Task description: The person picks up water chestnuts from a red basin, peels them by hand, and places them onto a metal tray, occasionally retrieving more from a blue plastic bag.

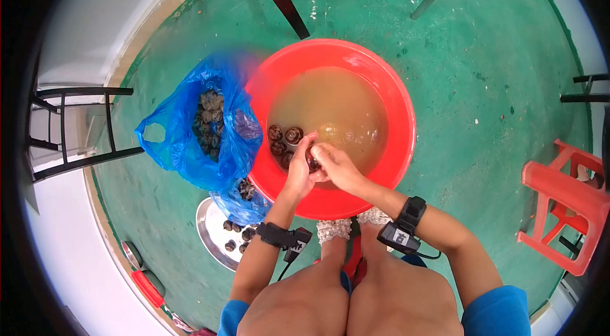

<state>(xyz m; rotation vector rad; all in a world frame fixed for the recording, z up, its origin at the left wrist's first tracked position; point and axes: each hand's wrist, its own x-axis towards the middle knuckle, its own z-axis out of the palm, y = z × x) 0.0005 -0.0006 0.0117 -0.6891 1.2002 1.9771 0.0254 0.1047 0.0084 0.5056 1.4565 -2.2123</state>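
Both hands over the red basin (394, 101): left hand (298, 168) and right hand (335, 164) clamped together on one dark snail (312, 162), more snails (284, 139) sunk alongside.

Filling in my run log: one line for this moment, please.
left hand + right hand: hold snail | over basin, murky water | bag beside basin

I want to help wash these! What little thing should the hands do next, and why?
Probably dip the dark round shell into the murky brown water of the red plastic basin and rub it. The left hand and right hand hold it together just above the water, where more shells soak.
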